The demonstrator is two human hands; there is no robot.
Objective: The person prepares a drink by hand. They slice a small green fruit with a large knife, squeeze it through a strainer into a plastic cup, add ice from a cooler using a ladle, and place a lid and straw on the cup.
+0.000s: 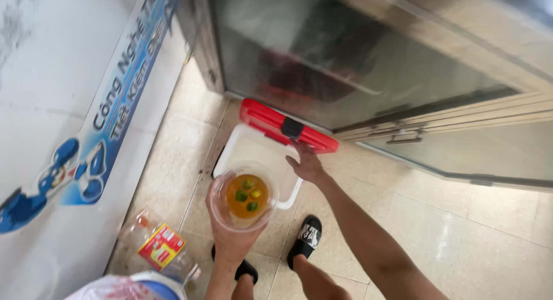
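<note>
My left hand holds a clear plastic cup of orange drink with small green and yellow fruit pieces floating in it. My right hand reaches down to the red lid of a white cooler box that stands open on the tiled floor, fingers touching the lid's edge near its dark latch. The cup hangs just above the cooler's near edge. My feet in black sandals stand right behind the box.
A white chest freezer with a blue printed side runs along the left. A glass-fronted metal cabinet stands behind the cooler. A clear bottle with a red and yellow label lies on the floor at lower left.
</note>
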